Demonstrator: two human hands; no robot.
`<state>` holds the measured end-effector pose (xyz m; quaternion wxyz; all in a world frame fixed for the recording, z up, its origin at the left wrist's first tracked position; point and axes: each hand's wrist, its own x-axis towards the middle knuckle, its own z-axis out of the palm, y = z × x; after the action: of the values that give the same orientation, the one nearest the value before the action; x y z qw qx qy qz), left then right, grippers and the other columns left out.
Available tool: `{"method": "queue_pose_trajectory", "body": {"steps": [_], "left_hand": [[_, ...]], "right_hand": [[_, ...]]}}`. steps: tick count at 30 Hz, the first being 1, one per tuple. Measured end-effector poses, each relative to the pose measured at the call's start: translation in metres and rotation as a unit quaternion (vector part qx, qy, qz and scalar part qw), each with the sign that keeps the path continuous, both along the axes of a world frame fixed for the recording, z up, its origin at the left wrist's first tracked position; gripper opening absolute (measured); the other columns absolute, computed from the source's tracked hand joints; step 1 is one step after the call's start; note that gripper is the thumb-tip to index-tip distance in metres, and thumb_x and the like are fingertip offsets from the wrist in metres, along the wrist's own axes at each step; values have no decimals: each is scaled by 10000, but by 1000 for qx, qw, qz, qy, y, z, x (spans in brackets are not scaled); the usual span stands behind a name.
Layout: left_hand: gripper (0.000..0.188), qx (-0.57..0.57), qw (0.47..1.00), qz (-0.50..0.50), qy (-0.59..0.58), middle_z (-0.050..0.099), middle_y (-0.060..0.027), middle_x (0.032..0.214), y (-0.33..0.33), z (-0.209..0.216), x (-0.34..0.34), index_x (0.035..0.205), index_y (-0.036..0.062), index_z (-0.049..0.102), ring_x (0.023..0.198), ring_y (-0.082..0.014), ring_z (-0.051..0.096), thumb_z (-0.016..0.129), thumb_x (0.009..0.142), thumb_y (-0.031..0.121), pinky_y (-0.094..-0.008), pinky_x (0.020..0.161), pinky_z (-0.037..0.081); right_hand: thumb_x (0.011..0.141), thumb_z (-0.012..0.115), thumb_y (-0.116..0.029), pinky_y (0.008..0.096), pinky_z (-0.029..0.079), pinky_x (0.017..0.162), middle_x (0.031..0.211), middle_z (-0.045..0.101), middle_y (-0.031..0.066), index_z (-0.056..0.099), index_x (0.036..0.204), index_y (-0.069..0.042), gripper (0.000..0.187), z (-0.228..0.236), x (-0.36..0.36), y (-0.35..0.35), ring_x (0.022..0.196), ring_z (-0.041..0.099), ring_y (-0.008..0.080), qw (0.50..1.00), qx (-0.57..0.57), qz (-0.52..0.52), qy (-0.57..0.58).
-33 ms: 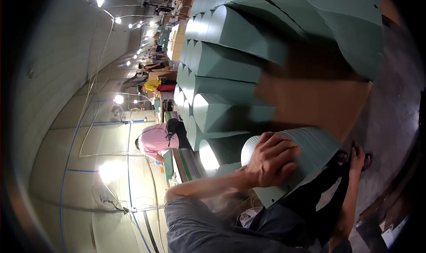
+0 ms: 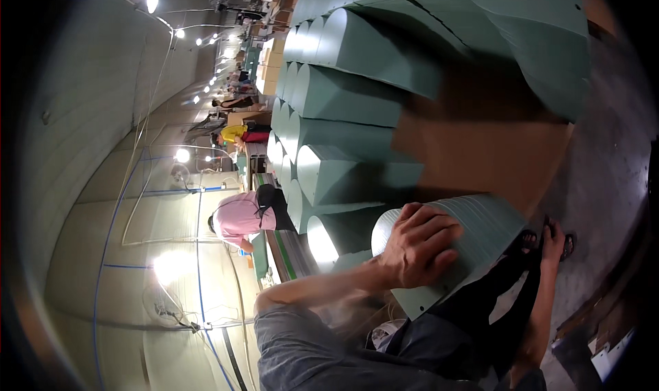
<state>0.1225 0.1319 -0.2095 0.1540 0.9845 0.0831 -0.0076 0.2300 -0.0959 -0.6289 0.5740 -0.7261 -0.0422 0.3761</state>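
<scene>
A stack of bent grey-green sheets (image 2: 480, 233), with many layered edges on its curved side, stands tilted against my legs. My left hand (image 2: 419, 247) rests across it, fingers curled over the curved face and thumb pressed on the flatter side. Farther right and lower, my right hand (image 2: 551, 241) is beside the stack's far corner, just past my dark trousers. Its fingers look drawn together, and what they hold, if anything, is too small to make out.
Rows of similar bent green sheet stacks (image 2: 350, 96) stand beyond on brown board (image 2: 480, 151). A large green sheet (image 2: 542, 34) curves at the upper right. A person in pink (image 2: 237, 216) bends over a table; another in yellow (image 2: 234, 133) is farther off. Concrete floor (image 2: 611, 151) runs along the right.
</scene>
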Motion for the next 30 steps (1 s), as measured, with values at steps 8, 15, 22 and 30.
{"method": "queue_pose_trajectory", "body": {"steps": [8,15,22,30], "left_hand": [[296,3,1000,-11,-5,696,-137,1086,5,-24,3,1061,28,701,1005,-350,650,638,813,176,-489,872,482],[634,29,996,17,88,711,-214,1089,0,-4,21,1090,-65,705,1028,-393,645,247,1051,372,-503,944,477],[637,52,994,-10,93,721,-215,1064,-3,-13,21,1101,-52,691,985,-414,664,190,1065,339,-506,894,534],[640,54,996,9,69,733,-217,1000,-2,-20,14,1056,-58,706,959,-390,670,201,1023,334,-491,870,551]], "right_hand": [[944,571,-67,330,500,969,1153,720,160,669,1280,-8,355,9,29,-12,1093,657,202,998,-36,29,-38],[862,670,-45,411,535,844,1057,728,171,705,1194,-58,333,2,14,31,946,706,334,994,-69,74,-29],[888,644,-47,409,530,855,1069,725,160,710,1190,-55,309,-7,3,20,911,684,317,997,-44,52,-39],[887,664,-71,441,531,903,1118,715,197,737,1171,-93,294,7,1,44,1001,678,378,997,-13,66,-39]]}}
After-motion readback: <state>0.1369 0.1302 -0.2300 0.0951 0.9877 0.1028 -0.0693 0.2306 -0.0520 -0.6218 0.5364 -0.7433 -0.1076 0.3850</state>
